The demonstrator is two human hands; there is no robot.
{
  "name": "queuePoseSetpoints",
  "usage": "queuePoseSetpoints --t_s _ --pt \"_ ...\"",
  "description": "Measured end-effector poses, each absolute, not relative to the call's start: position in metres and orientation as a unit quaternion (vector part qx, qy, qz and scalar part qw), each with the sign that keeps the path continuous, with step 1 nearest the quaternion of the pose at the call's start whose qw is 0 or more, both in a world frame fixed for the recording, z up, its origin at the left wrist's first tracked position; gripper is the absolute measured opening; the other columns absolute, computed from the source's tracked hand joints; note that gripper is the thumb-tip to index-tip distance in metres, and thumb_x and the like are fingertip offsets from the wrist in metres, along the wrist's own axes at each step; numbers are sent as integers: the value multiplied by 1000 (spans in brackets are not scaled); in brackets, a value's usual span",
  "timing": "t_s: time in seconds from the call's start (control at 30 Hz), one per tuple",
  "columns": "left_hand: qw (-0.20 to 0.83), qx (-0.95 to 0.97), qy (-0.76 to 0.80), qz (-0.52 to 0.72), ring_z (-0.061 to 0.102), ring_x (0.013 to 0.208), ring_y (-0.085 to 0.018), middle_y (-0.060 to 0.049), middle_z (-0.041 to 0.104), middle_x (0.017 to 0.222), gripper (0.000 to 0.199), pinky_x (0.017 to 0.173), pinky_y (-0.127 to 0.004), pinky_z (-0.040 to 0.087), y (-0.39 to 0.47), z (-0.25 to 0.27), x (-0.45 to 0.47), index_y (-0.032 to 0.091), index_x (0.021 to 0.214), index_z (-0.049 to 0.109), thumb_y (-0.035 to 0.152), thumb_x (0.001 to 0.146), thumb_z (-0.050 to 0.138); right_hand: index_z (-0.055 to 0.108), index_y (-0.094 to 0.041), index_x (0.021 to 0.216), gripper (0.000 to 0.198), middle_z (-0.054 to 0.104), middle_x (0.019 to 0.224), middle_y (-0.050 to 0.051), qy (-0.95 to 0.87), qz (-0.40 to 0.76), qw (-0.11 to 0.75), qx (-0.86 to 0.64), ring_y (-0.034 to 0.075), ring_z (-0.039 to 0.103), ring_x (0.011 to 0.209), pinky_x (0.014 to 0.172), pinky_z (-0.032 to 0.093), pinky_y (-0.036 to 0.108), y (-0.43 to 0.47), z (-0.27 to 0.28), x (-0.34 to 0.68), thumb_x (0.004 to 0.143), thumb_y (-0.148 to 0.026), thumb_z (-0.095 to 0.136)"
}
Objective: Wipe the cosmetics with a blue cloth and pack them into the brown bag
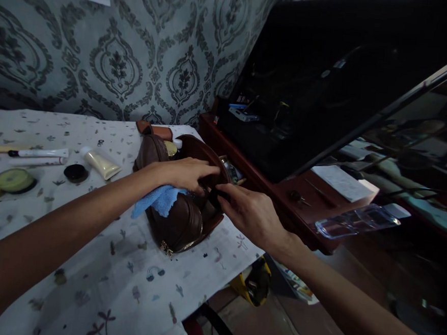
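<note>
A brown zip pouch lies unzipped on the patterned white tablecloth. My left hand reaches over its opening, index finger stretched toward the far inner wall and the other fingers bent down, partly hidden. Beneath that wrist a light blue cloth drapes over the pouch's side. At the pouch's right edge, my right hand has thumb and fingers pinched together on something dark that I cannot make out. A white-capped bottle and a yellowish round item show inside the pouch.
Left on the tablecloth are a cream tube, a black round lid, a green-topped jar and a white pen. An orange-brown case sits behind the pouch. A clear plastic tray rests at the red-brown furniture's edge, right.
</note>
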State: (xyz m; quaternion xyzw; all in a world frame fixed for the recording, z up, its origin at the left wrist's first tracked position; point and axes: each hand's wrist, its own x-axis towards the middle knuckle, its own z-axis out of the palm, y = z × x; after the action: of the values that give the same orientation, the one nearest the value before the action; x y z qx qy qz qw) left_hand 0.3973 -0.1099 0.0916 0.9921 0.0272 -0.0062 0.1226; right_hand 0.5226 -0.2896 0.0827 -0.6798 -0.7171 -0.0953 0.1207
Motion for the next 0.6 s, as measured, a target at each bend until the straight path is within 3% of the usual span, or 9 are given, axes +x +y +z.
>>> queuePoseSetpoints --t_s 0.13,0.43,0.6 --pt "107 993 25 -36 63 107 -24 -7 66 116 36 86 -28 46 -111 90 399 20 118 61 29 83 64 65 -19 115 26 76 91 6 -721 -107 117 -675 17 69 69 60 44 25 -290 82 523 96 -26 48" --pt "89 994 22 -53 65 103 -23 -7 67 116 35 83 -26 48 -109 86 405 21 117 65 30 83 63 69 -21 105 20 75 76 3 -695 -104 139 -697 14 61 55 54 37 24 -290 80 521 92 -30 56" --pt "68 995 23 -74 65 107 -22 -7 70 118 39 86 -26 47 -108 86 404 21 119 65 19 81 64 69 -21 106 22 74 76 3 -690 -92 149 -702 13 59 54 53 36 23 -291 79 521 92 -29 54"
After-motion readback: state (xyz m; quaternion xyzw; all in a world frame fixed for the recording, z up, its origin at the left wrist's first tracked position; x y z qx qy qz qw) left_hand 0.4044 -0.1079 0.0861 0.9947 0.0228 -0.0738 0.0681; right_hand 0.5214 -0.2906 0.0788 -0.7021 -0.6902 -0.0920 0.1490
